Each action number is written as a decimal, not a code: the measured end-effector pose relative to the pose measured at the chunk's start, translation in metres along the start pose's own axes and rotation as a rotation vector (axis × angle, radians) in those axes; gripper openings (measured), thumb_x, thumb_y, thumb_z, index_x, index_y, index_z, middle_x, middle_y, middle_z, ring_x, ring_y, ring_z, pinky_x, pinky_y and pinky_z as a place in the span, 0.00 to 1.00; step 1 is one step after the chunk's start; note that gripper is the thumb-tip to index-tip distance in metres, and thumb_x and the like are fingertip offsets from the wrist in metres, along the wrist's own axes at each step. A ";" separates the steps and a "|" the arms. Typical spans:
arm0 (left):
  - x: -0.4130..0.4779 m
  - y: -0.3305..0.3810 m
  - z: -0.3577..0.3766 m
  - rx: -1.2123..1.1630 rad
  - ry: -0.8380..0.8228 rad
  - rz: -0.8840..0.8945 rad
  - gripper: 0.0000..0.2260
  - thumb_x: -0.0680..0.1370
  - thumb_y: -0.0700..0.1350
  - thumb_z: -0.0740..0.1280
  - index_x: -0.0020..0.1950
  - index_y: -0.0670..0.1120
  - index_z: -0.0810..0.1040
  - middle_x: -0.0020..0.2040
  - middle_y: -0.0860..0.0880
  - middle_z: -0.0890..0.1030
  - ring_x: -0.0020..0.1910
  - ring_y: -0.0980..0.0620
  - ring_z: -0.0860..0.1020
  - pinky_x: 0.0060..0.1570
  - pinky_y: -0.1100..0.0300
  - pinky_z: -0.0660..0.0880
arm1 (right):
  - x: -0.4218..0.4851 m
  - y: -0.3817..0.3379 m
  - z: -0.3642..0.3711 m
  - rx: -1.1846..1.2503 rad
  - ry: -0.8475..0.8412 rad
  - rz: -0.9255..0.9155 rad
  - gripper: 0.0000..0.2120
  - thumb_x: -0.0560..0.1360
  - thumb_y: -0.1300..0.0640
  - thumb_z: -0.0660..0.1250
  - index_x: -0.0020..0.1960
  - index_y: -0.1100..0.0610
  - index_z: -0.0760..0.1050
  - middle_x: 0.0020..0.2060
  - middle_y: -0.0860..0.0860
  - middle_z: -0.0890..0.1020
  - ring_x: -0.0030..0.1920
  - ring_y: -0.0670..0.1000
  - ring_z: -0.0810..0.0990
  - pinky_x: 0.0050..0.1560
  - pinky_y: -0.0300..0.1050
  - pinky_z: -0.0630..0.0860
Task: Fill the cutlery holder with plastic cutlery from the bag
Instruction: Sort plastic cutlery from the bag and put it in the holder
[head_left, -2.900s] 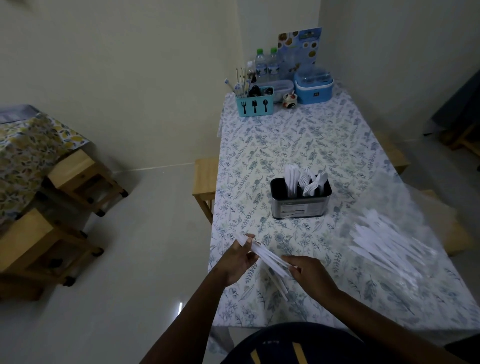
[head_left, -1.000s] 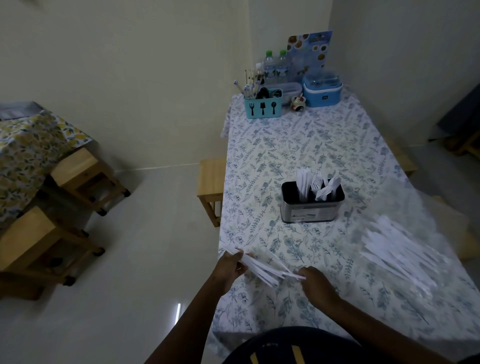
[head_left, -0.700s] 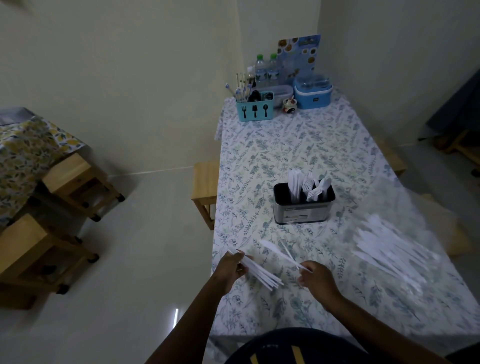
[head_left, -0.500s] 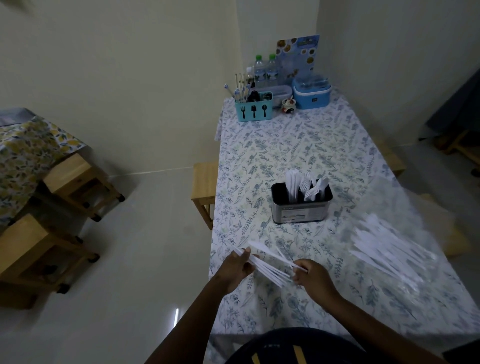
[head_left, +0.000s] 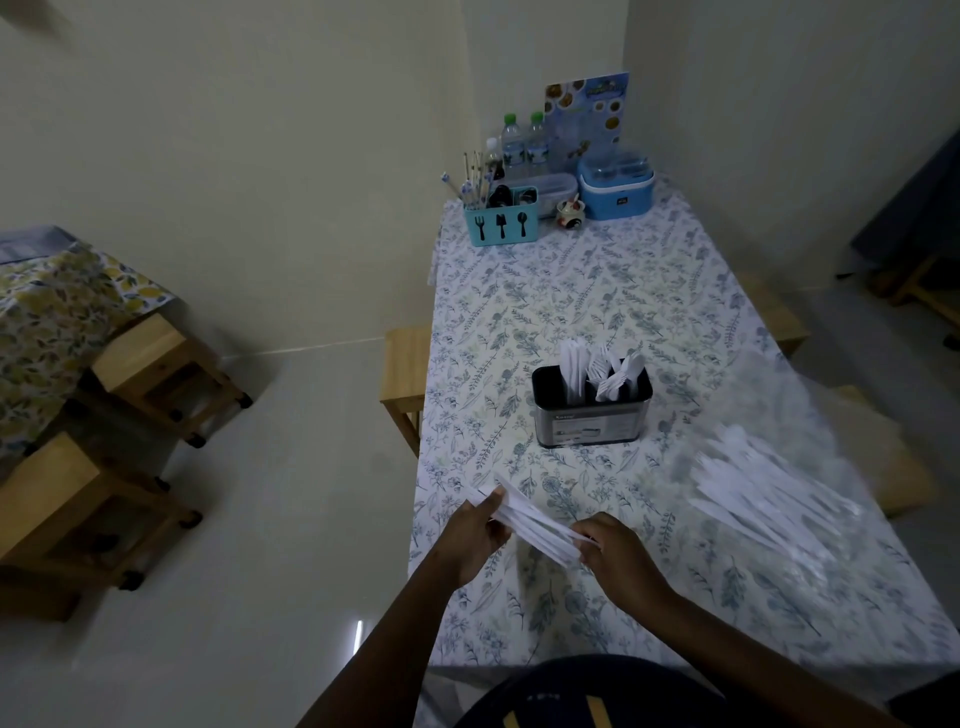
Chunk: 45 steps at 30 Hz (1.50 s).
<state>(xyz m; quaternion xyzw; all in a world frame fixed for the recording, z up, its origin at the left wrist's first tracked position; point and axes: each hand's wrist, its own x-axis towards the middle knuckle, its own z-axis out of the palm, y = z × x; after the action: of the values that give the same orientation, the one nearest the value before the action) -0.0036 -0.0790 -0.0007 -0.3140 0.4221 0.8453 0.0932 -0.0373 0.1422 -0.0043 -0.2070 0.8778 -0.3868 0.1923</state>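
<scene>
A bundle of white plastic cutlery (head_left: 535, 526) lies slanted between my two hands above the table's near left part. My left hand (head_left: 470, 535) grips its upper left end and my right hand (head_left: 618, 556) pinches its lower right end. Farther back, mid-table, stands the dark metal cutlery holder (head_left: 592, 410) with white plastic pieces upright in its compartments. A clear plastic bag (head_left: 779, 483) with many more white pieces lies on the table to my right.
The table (head_left: 571, 291) wears a floral cloth. At its far end stand a blue utensil caddy (head_left: 501, 223), water bottles (head_left: 524, 148) and a blue-lidded box (head_left: 615, 189). Wooden stools (head_left: 156, 369) stand on the floor at left, another (head_left: 402, 369) beside the table.
My hands drew apart a second ago, with a piece or two separated in the right hand, then came back together. The bundle is now gathered and held at both ends.
</scene>
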 end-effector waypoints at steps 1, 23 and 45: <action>-0.001 0.001 0.002 -0.018 -0.001 -0.011 0.18 0.77 0.44 0.68 0.65 0.38 0.74 0.58 0.40 0.79 0.51 0.46 0.79 0.44 0.59 0.79 | 0.000 0.000 0.000 -0.008 -0.006 -0.010 0.10 0.78 0.64 0.62 0.55 0.58 0.78 0.43 0.49 0.75 0.42 0.46 0.76 0.41 0.32 0.68; 0.004 0.015 0.044 0.020 -0.049 0.014 0.07 0.78 0.37 0.67 0.53 0.35 0.78 0.42 0.46 0.78 0.36 0.52 0.75 0.29 0.64 0.72 | -0.008 -0.015 -0.021 0.126 -0.197 0.055 0.17 0.74 0.43 0.67 0.58 0.48 0.70 0.44 0.45 0.78 0.41 0.42 0.77 0.35 0.32 0.69; 0.010 0.019 0.099 0.472 -0.103 0.118 0.06 0.75 0.39 0.70 0.47 0.36 0.82 0.46 0.38 0.83 0.26 0.55 0.69 0.27 0.66 0.67 | 0.003 -0.001 -0.045 -0.101 -0.236 0.103 0.15 0.75 0.45 0.66 0.53 0.54 0.66 0.41 0.46 0.73 0.38 0.46 0.74 0.32 0.34 0.66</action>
<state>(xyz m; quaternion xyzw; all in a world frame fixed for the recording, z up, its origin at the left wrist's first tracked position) -0.0638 -0.0157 0.0496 -0.2151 0.6202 0.7420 0.1361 -0.0617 0.1671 0.0245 -0.2152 0.8770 -0.3048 0.3029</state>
